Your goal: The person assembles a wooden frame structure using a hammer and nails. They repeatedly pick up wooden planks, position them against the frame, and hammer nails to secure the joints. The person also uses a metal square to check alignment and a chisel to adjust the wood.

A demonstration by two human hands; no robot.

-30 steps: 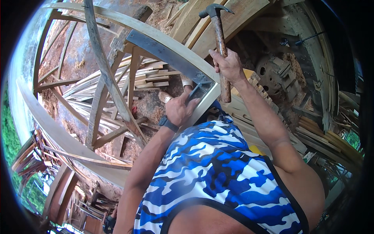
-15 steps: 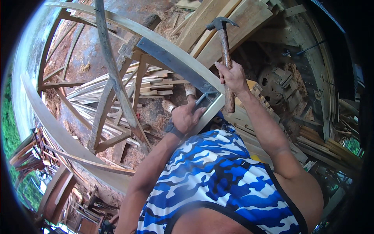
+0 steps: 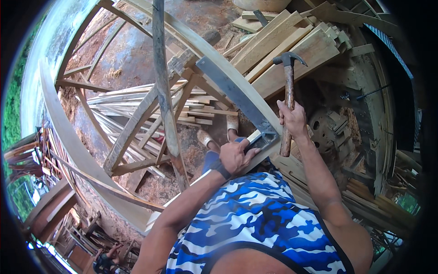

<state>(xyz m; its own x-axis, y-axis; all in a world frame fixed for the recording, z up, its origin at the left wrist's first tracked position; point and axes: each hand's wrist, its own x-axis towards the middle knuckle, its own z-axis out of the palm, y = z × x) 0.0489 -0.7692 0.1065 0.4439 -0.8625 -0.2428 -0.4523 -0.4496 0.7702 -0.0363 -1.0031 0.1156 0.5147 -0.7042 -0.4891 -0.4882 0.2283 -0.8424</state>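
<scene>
A claw hammer with a dark metal head and worn wooden handle stands nearly upright in my right hand. My fingers wrap its lower handle, with the head pointing away from me. My left hand, a dark band at its wrist, is closed over a pale wooden bar close to my body. Some of its fingertips are hidden. This bar meets a long curved wooden piece at a corner. A dark grey flat strip lies along the curved piece's inner side, up to that corner.
Crossed wooden braces stand to the left. Behind them lies a pile of thin wood strips. Thick planks are stacked at the far right. A long curved board runs down the left. Another person is at the lower left.
The whole view has shifted, so the corner and both hands appear farther right and lower. The hammer is more upright. My left hand stays on the bar near the corner.
</scene>
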